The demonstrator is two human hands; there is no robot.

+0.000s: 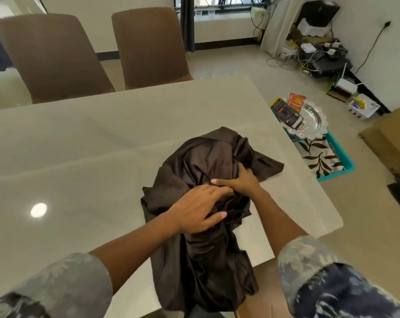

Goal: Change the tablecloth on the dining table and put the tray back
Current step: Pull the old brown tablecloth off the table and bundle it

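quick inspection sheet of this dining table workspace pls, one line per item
surface: dining table, pale glossy top.
job's things: dark brown tablecloth bunched at the near edge, part hanging over it; silver tray on a teal basket on the floor, which holds a leaf-print cloth.
clutter: black box and red packet on the tray.
grips: left hand rests on the tablecloth, fingers fairly straight; right hand curls its fingers into the folds.
cables: tangled wires and a white router by the wall.
surroundings: two brown chairs, cardboard box.
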